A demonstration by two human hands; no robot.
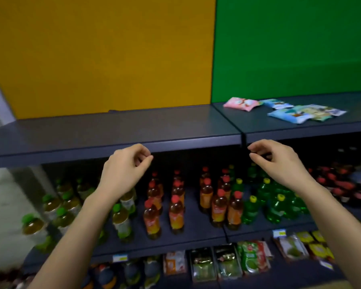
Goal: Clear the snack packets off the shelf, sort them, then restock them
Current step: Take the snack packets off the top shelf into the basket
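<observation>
Several snack packets lie flat on the right part of the dark grey top shelf [117, 128]: a pink packet [241, 103], a small blue packet [277, 103], a larger light-blue packet [290, 116] and a pale green packet [321, 111] overlapping it. The left part of that shelf is bare. My left hand [125, 170] and my right hand [279, 163] hang in front of the shelf's front edge, below the packets. Both have loosely curled fingers and hold nothing.
Under the top shelf stand rows of drink bottles: green-capped bottles [121, 220] at left, red-capped orange bottles [175, 213] in the middle, green bottles [275, 207] at right. The lowest shelf holds packaged goods [227, 263]. Yellow and green wall panels rise behind.
</observation>
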